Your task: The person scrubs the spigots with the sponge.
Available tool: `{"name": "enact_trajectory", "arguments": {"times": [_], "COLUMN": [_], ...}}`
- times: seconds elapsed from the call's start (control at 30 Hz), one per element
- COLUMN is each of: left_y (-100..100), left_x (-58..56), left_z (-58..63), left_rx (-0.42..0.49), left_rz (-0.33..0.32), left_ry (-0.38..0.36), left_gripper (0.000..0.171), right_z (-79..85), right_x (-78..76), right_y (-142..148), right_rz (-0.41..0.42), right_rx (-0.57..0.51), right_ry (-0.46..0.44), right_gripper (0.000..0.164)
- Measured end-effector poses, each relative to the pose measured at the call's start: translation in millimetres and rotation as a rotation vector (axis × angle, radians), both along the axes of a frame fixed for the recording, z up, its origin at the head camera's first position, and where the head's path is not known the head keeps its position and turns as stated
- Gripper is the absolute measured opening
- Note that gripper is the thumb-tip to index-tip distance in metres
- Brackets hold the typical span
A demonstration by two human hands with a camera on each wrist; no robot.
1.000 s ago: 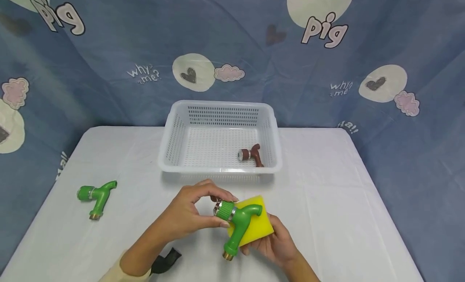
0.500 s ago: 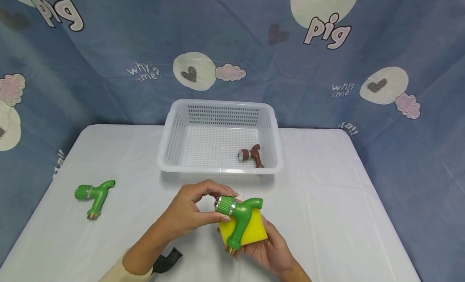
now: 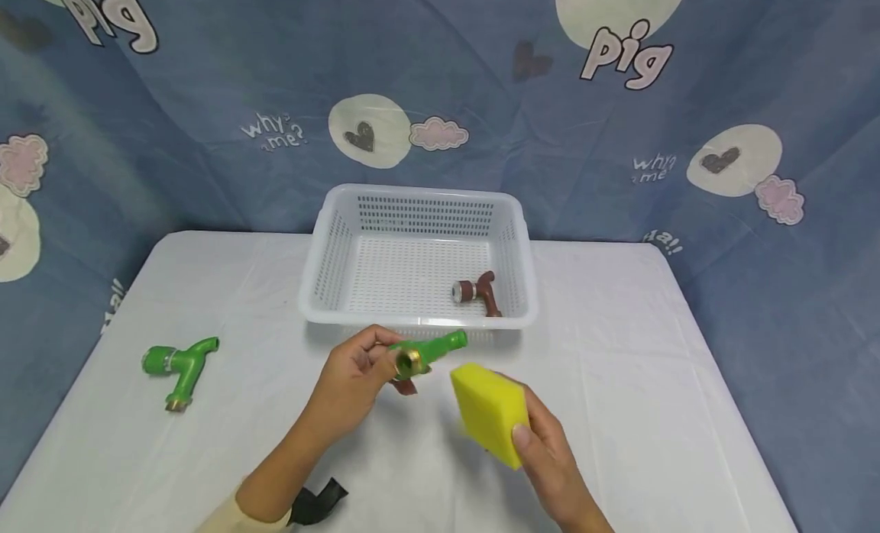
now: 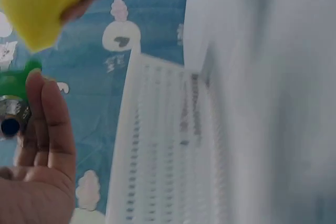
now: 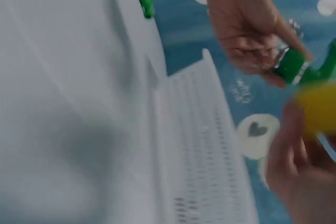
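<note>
A green tap (image 3: 428,351) with a brass threaded end is gripped in my left hand (image 3: 354,384), its threaded opening turned towards the head camera. My right hand (image 3: 553,449) holds a yellow sponge (image 3: 486,411) with thumb and fingers, a short gap to the right of the tap. The left wrist view shows the tap's threaded end (image 4: 11,121) beside my raised fingers. In the right wrist view the tap's green knob (image 5: 292,65) sits in my left hand, and the sponge (image 5: 319,107) is blurred.
A white perforated basket (image 3: 415,319) stands at the back of the white table, with a brown tap (image 3: 483,292) in its right front corner. Another green tap (image 3: 182,369) lies at left. A black strap (image 3: 318,502) is by the left forearm.
The tap has been lifted and turned so its threaded end faces the head camera. The sponge, earlier behind and against the tap, has moved right, away from it, and tilted.
</note>
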State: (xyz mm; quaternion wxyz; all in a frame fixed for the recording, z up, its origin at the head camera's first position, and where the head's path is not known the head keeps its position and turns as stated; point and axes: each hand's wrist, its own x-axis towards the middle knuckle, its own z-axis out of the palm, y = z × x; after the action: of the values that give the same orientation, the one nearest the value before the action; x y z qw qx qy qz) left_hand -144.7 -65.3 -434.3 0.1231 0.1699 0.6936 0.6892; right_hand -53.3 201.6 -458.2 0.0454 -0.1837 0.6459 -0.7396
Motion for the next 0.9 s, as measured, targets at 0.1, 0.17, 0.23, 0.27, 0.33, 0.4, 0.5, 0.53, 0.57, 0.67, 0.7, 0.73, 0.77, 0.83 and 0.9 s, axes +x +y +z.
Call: {"name": "enact_trajectory", "arguments": {"times": [0.1,0.17,0.23,0.27,0.33,0.4,0.5,0.53,0.57,0.67,0.7,0.73,0.77,0.83,0.9], "left_y": [2.8,6.0,9.7,11.5,15.2,17.7,18.5,18.0,17.3,14.4,13.0,11.7,10.3,7.6,5.6], "left_x": [0.4,1.9,4.9,6.6,10.0,12.6,14.7,14.5,14.0,9.9,8.3,6.7,5.4,3.7,3.1], "left_z": [-3.6,-5.4,-6.5,-6.7,-7.1,-7.6,-9.1,-9.9,-10.1,-10.9,-11.0,-11.1,-11.3,-12.5,-14.6], "left_rx": [-0.015,-0.030,-0.076,-0.096,-0.117,-0.122,-0.085,-0.077,-0.072,-0.060,-0.061,-0.061,-0.063,-0.068,-0.070], "left_rz": [-0.001,-0.016,-0.035,-0.052,-0.100,-0.145,-0.194,-0.201,-0.204,-0.203,-0.200,-0.197,-0.193,-0.189,-0.185], "left_ry": [-0.088,-0.128,-0.157,-0.172,-0.199,-0.220,-0.266,-0.278,-0.293,-0.344,-0.358,-0.369,-0.381,-0.400,-0.419], "left_gripper": [0.028,0.036,0.039,0.040,0.041,0.043,0.046,0.047,0.048,0.049,0.050,0.050,0.051,0.053,0.054], "right_z": [9.1,14.8,20.0,22.0,24.5,24.2,19.1,16.3,13.1,2.5,-0.7,-3.8,-6.6,-10.7,-12.2], "right_x": [-6.3,-12.2,-18.0,-20.4,-24.0,-25.6,-23.7,-22.3,-20.7,-15.4,-13.6,-11.8,-10.1,-7.4,-6.3], "right_y": [-10.5,-18.5,-26.0,-29.5,-34.9,-37.4,-36.1,-34.4,-32.3,-24.0,-20.9,-17.8,-14.6,-9.1,-5.4], "right_rz": [-0.233,-0.347,-0.454,-0.493,-0.551,-0.595,-0.621,-0.624,-0.623,-0.615,-0.610,-0.604,-0.601,-0.603,-0.608], "right_rx": [0.189,0.298,0.409,0.461,0.556,0.624,0.697,0.715,0.732,0.789,0.807,0.824,0.840,0.861,0.867], "right_ry": [0.417,0.659,0.846,0.910,0.993,1.041,1.041,1.031,1.018,0.973,0.954,0.936,0.919,0.897,0.884], "right_gripper": [0.052,0.061,0.063,0.060,0.050,0.042,0.036,0.036,0.037,0.039,0.040,0.041,0.042,0.043,0.044]}}
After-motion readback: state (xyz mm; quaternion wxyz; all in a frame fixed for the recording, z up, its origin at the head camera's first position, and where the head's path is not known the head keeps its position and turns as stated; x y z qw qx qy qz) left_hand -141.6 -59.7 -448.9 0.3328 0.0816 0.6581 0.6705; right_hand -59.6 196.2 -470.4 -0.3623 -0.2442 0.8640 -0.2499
